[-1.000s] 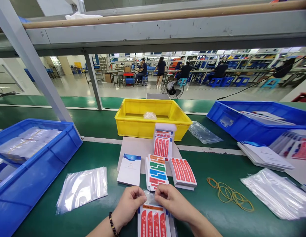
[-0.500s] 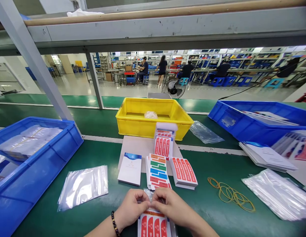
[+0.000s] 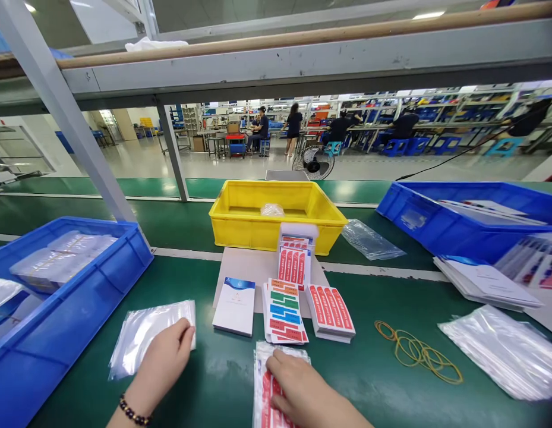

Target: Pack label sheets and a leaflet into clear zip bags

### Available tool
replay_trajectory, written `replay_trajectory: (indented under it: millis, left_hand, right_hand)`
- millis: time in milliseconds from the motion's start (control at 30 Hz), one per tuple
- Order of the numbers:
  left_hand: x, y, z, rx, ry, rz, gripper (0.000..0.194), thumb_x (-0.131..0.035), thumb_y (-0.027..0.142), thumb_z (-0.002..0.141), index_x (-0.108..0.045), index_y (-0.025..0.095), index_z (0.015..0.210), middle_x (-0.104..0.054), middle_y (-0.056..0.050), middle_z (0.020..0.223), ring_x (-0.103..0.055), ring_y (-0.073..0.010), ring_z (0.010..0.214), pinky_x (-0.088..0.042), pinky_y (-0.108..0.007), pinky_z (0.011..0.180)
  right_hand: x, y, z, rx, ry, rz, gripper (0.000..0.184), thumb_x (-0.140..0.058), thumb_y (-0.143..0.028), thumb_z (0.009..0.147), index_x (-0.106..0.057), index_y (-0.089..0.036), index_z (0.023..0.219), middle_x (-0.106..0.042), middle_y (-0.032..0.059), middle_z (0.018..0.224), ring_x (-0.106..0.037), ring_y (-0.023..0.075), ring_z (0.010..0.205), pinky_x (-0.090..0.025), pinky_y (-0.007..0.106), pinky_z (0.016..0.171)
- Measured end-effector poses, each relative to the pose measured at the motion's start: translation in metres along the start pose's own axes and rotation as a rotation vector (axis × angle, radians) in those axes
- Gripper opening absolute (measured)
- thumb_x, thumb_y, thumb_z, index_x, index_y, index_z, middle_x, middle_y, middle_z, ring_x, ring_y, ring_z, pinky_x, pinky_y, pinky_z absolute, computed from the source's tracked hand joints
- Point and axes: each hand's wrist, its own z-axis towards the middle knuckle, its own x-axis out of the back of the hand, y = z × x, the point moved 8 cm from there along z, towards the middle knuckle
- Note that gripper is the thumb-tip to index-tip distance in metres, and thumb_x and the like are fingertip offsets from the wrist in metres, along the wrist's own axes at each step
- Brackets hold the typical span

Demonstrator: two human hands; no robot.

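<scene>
My left hand (image 3: pixel 166 351) is at the right edge of a pile of clear plastic bags (image 3: pixel 144 324), its fingers pinched together on a bag there. In front of me, my right hand (image 3: pixel 297 380) grips a clear bag of red label sheets (image 3: pixel 267 389), with bent fingers and thumb on its upper face. Just beyond that bag lie multicoloured label sheets (image 3: pixel 284 312). A stack of red label sheets (image 3: pixel 331 312) sits to their right, and a stack of white booklets with blue tops (image 3: pixel 234 306) to their left.
A yellow bin (image 3: pixel 276 229) stands at the back, with more red sheets (image 3: pixel 294 264) leaning before it. Blue bins flank the bench, one left (image 3: pixel 101 285) and one right (image 3: pixel 436 220). Rubber bands (image 3: pixel 418 353) and another pile of clear bags (image 3: pixel 502 351) lie at right.
My left hand has left the bag in front of me and moved left to the plastic bag pile. My right hand stays on the bagged red sheets, which now show more of their top end.
</scene>
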Motion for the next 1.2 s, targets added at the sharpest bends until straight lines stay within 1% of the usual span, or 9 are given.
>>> replay_trajectory:
  millis: [100, 200, 367, 633, 733, 833, 1000, 1100, 1200]
  left_hand:
    - [0.0, -0.054, 0.009, 0.212, -0.084, 0.21, 0.03, -0.034, 0.042, 0.08, -0.045, 0.02, 0.062, -0.058, -0.004, 0.06, -0.052, -0.0203, 0.058, -0.027, -0.027, 0.052]
    - [-0.009, -0.084, 0.014, 0.252, -0.192, 0.227, 0.022, -0.04, 0.035, 0.075, -0.046, 0.019, 0.061, -0.061, -0.005, 0.064, -0.054, -0.0212, 0.061, -0.026, -0.027, 0.052]
    - [-0.013, -0.09, 0.015, 0.219, -0.19, 0.201, 0.02, -0.039, 0.03, 0.074, -0.046, 0.019, 0.059, -0.061, -0.005, 0.065, -0.054, -0.0202, 0.063, -0.025, -0.026, 0.052]
    - [-0.007, -0.088, 0.02, 0.224, -0.158, 0.17, 0.014, -0.042, 0.022, 0.073, -0.049, 0.018, 0.061, -0.062, -0.006, 0.067, -0.054, -0.0192, 0.063, -0.026, -0.025, 0.052]
    - [-0.005, -0.069, 0.015, 0.186, -0.139, 0.148, 0.019, -0.038, 0.022, 0.077, -0.049, 0.018, 0.062, -0.062, -0.005, 0.069, -0.055, -0.0187, 0.065, -0.028, -0.025, 0.054]
    - [-0.014, -0.024, -0.001, 0.064, -0.155, 0.077, 0.022, -0.037, 0.028, 0.08, -0.05, 0.019, 0.065, -0.061, -0.002, 0.069, -0.055, -0.0161, 0.067, -0.031, -0.023, 0.057]
    - [-0.053, 0.065, -0.028, -0.253, -0.254, -0.033, 0.018, -0.042, 0.024, 0.075, -0.053, 0.019, 0.062, -0.059, -0.001, 0.062, -0.049, -0.0141, 0.059, -0.028, -0.024, 0.055]
    - [-0.071, 0.09, -0.023, -0.292, -0.275, -0.201, 0.016, -0.048, 0.023, 0.07, -0.05, 0.018, 0.055, -0.054, 0.002, 0.055, -0.044, -0.0117, 0.054, -0.026, -0.024, 0.053]
    - [-0.088, 0.092, -0.004, -0.142, -0.325, -0.608, 0.022, -0.053, 0.032, 0.068, -0.047, 0.017, 0.052, -0.048, 0.004, 0.049, -0.041, -0.0091, 0.047, -0.027, -0.022, 0.047]
  right_hand:
    - [-0.001, -0.001, 0.002, 0.003, 0.004, -0.006, 0.028, -0.06, -0.016, 0.067, -0.056, -0.016, 0.095, -0.059, 0.009, 0.101, -0.056, 0.0248, 0.09, -0.042, 0.032, 0.076]
    - [-0.001, 0.001, 0.003, 0.029, 0.043, 0.011, 0.025, -0.06, -0.017, 0.067, -0.055, -0.017, 0.091, -0.06, 0.0081, 0.097, -0.055, 0.0243, 0.087, -0.042, 0.032, 0.074]
    - [0.01, -0.001, 0.003, 0.085, 0.201, 0.151, 0.011, -0.055, -0.022, 0.073, -0.054, -0.02, 0.084, -0.061, 0.0037, 0.088, -0.055, 0.019, 0.081, -0.04, 0.028, 0.071]
    - [0.018, -0.003, 0.005, 0.09, 0.252, 0.251, 0.006, -0.049, -0.023, 0.078, -0.052, -0.02, 0.073, -0.061, 0.0018, 0.075, -0.055, 0.0161, 0.069, -0.038, 0.025, 0.062]
    - [0.021, -0.004, 0.005, 0.13, 0.291, 0.33, 0.014, -0.047, -0.026, 0.079, -0.052, -0.02, 0.068, -0.059, 0.002, 0.072, -0.054, 0.0158, 0.067, -0.038, 0.026, 0.06]
    - [0.018, -0.009, 0.009, 0.221, 0.319, 0.512, 0.031, -0.039, -0.034, 0.085, -0.053, -0.018, 0.062, -0.059, 0.0034, 0.07, -0.055, 0.0162, 0.067, -0.04, 0.027, 0.062]
    - [-0.011, 0.0, 0.024, 0.098, 0.203, 1.012, 0.044, -0.039, -0.043, 0.082, -0.049, -0.012, 0.112, -0.061, 0.0023, 0.067, -0.055, 0.014, 0.047, -0.043, 0.026, 0.046]
    - [0.0, 0.01, 0.019, 0.089, 0.396, 0.765, 0.037, -0.041, -0.031, 0.081, -0.054, -0.012, 0.111, -0.064, 0.0042, 0.066, -0.061, 0.0182, 0.059, -0.048, 0.03, 0.059]
    - [0.016, 0.01, 0.007, 0.195, 0.609, 0.415, 0.036, -0.034, -0.022, 0.083, -0.057, -0.014, 0.11, -0.068, 0.0112, 0.09, -0.063, 0.0218, 0.081, -0.049, 0.034, 0.072]
